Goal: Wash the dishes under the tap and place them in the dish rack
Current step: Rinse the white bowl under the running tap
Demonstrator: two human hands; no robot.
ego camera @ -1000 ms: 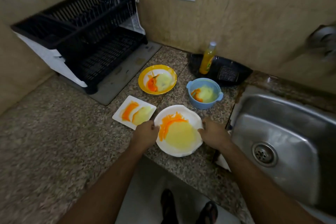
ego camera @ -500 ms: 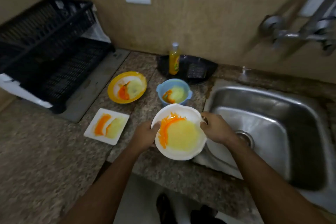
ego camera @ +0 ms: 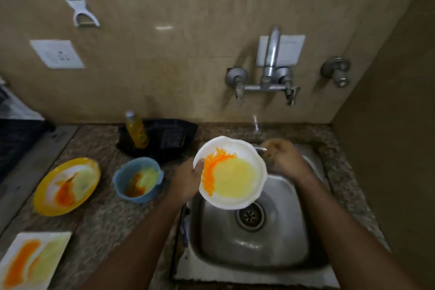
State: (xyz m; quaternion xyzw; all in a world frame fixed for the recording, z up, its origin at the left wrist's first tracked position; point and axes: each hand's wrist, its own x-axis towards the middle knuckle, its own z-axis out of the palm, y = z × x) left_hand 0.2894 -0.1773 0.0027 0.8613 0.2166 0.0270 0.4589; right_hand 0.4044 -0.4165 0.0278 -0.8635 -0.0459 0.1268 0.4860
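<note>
Over the left part of the steel sink (ego camera: 256, 249) my left hand (ego camera: 188, 179) grips the left rim of a round white plate (ego camera: 235, 183) smeared with orange and yellow sauce. My right hand (ego camera: 286, 160) is off the plate, just right of it, blurred, with its fingers curled near a small metal tip. The wall tap (ego camera: 270, 66) is behind the sink, and no water stream shows. Only a dark corner of the dish rack (ego camera: 14, 139) appears at the far left edge.
On the granite counter left of the sink stand a dirty blue bowl (ego camera: 138, 179), a yellow plate (ego camera: 67, 186) and a square white plate (ego camera: 33, 261). A soap bottle (ego camera: 136, 129) stands by a black tray (ego camera: 169, 139). A second valve (ego camera: 336, 70) sits on the wall.
The white plate has gone up off the counter and rightward over the sink. My right hand has let go of its rim, so only my left hand holds it. The view has swung right.
</note>
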